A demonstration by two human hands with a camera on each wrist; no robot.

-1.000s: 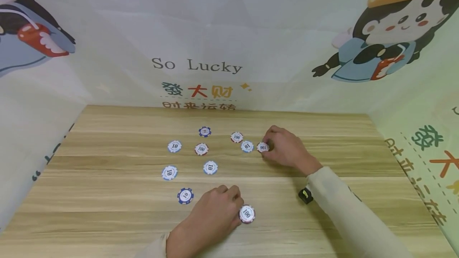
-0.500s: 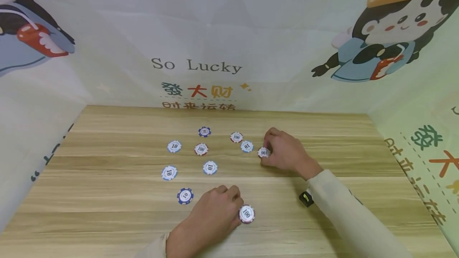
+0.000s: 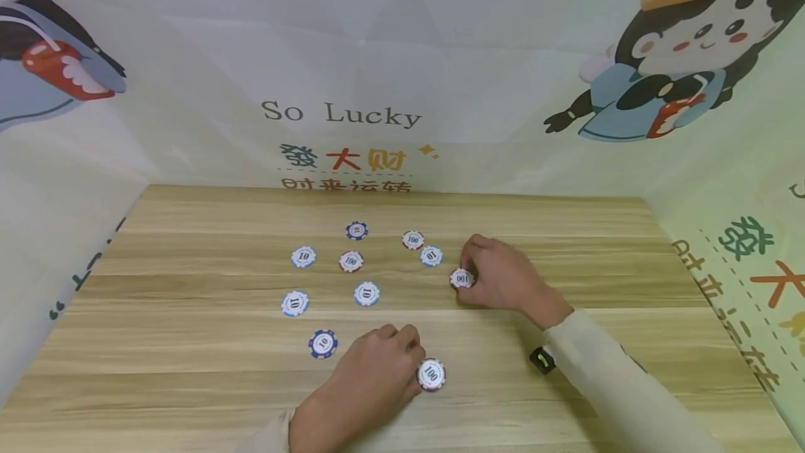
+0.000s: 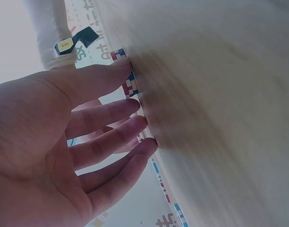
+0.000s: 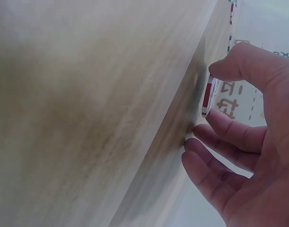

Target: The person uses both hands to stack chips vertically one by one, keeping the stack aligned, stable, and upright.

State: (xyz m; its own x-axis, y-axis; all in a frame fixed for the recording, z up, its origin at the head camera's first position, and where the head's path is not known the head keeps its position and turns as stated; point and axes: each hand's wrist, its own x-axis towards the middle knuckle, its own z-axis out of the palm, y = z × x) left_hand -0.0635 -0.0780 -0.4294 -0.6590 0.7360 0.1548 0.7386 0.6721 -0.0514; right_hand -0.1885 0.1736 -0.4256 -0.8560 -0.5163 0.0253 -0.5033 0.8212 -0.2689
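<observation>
In the head view my left hand (image 3: 377, 372) rests low on the table, its thumb and index finger at the side of a small stack of poker chips (image 3: 431, 375) with a "100" chip on top. The left wrist view shows the stack's red, white and blue edges (image 4: 130, 87) by the thumb and index finger. My right hand (image 3: 503, 275), farther back and to the right, pinches a single red-edged poker chip (image 3: 462, 278) between thumb and index finger. From the right wrist view this chip (image 5: 208, 96) looks just off or touching the tabletop; I cannot tell which.
Several loose chips lie flat: a red-edged one (image 3: 413, 240) beside a light-blue one (image 3: 431, 256), another red one (image 3: 351, 261), and dark-blue ones such as this chip (image 3: 323, 344). Printed cloth walls (image 3: 352, 54) enclose the wooden table (image 3: 189, 383) at back and sides.
My right hand has drawn its red-edged chip toward me, away from the light-blue chip. The left hand stays at the stack. The head view has shifted slightly.
</observation>
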